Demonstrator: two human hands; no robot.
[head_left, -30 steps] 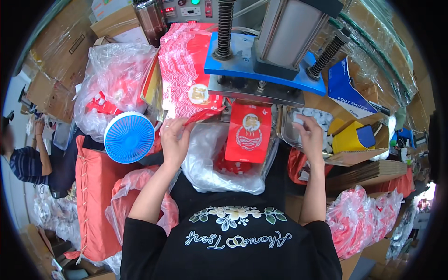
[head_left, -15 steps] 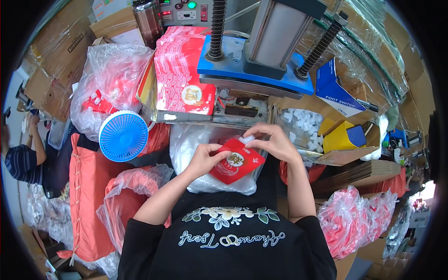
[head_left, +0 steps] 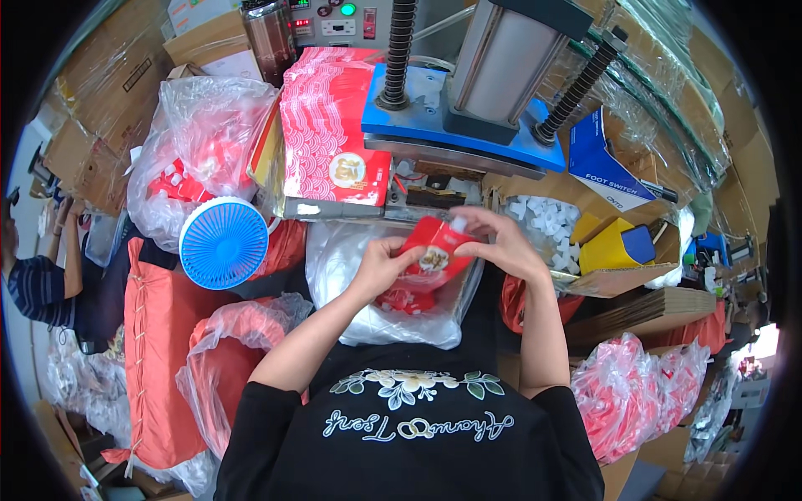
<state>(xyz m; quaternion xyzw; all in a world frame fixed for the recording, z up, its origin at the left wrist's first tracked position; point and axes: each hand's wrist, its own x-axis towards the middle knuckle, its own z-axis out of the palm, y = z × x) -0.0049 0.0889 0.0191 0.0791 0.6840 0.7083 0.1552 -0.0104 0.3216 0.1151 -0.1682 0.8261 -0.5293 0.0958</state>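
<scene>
Between my two hands is a small red pouch (head_left: 436,237) with a round gold-and-white emblem and a white spout (head_left: 458,224) at its upper corner. My left hand (head_left: 386,265) pinches the pouch's left edge. The thumb of my right hand (head_left: 506,244) presses its right side, with the fingers curled behind the spout. Just beneath, a box lined with clear plastic (head_left: 338,250) holds more red pouches (head_left: 408,301). Beyond my hands stands a heat press with a blue plate (head_left: 418,117), above a metal die (head_left: 439,190).
A stack of flat red printed pouches (head_left: 330,134) lies left of the press. To the right, a carton holds loose white spouts (head_left: 545,224) and a yellow-and-blue container (head_left: 608,246). A blue fan (head_left: 224,244) and bagged red pouches (head_left: 200,159) are at left. Another person (head_left: 42,284) works far left.
The pouch has tilted up and bent between my hands, uncovering red pouches in the lined box. My right hand has shifted slightly right. The whole view has moved a little.
</scene>
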